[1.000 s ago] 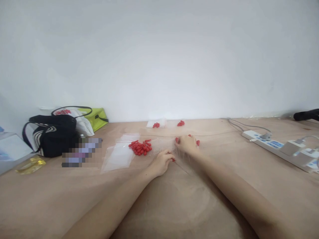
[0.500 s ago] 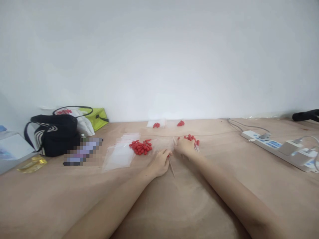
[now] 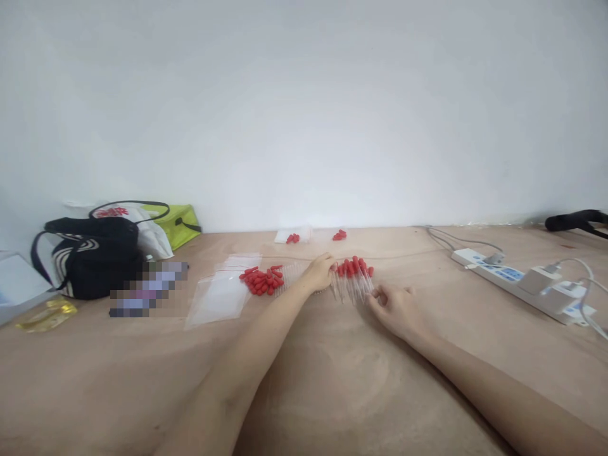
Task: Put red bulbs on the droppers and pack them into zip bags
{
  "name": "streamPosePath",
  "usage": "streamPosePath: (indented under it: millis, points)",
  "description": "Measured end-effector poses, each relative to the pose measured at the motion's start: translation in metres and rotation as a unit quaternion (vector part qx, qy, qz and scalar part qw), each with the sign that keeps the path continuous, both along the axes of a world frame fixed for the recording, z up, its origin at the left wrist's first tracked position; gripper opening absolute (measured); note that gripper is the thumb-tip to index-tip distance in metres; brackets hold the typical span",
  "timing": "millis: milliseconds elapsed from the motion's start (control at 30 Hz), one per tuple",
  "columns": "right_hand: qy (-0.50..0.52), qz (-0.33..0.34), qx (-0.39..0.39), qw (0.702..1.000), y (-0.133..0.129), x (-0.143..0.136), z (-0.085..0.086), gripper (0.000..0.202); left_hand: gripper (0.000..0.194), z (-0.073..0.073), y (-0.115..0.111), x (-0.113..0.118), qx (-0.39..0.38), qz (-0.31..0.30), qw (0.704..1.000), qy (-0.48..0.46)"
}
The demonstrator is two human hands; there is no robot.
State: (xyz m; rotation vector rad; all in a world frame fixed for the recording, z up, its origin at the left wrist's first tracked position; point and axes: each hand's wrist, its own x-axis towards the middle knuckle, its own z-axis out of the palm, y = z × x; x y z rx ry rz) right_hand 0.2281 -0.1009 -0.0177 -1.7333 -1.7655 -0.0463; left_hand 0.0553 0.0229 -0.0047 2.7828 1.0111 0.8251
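Note:
My left hand [image 3: 321, 272] reaches over the middle of the table, its fingers closed at the left edge of a group of clear thin tubes with red bulb ends [image 3: 351, 285]; what they pinch is too small to make out. At the lower right of that group is my right hand [image 3: 392, 308], fingers curled together by the tube tips, their hold unclear. Left of my left hand lie a row of clear tubes [image 3: 289, 278], partly hidden by it, and a pile of red bulbs [image 3: 261, 280]. Flat clear plastic bags [image 3: 218, 296] are beside the pile.
Small red pieces [image 3: 293, 239] lie on a bag near the wall, with more [image 3: 339, 235] to their right. A black bag [image 3: 95, 256], a green bag [image 3: 178, 225] and yellow wrapping [image 3: 47, 315] sit left. A power strip [image 3: 513, 282] with chargers is right.
My left hand has moved up and right to the red-ended tubes. My right hand has drawn back right and down, uncovering them. The thin stick near my left hand is no longer visible there.

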Motion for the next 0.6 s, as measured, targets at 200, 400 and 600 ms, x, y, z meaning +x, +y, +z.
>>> streamPosePath:
  millis: [200, 400, 600]
  points:
    - [0.012, 0.01, -0.01, 1.0, 0.001, -0.003, 0.001, 0.023, 0.039, -0.001, 0.003, -0.001, 0.006, 0.018, 1.0, 0.02]
    - [0.015, 0.027, -0.009, 0.999, 0.0, -0.006, -0.001, 0.02, 0.022, 0.024, -0.002, -0.07, -0.002, 0.14, 0.99, 0.014]
    - [0.012, 0.042, 0.009, 0.999, 0.001, -0.012, -0.004, 0.023, 0.013, 0.039, 0.018, -0.136, -0.085, 0.272, 0.958, 0.039]
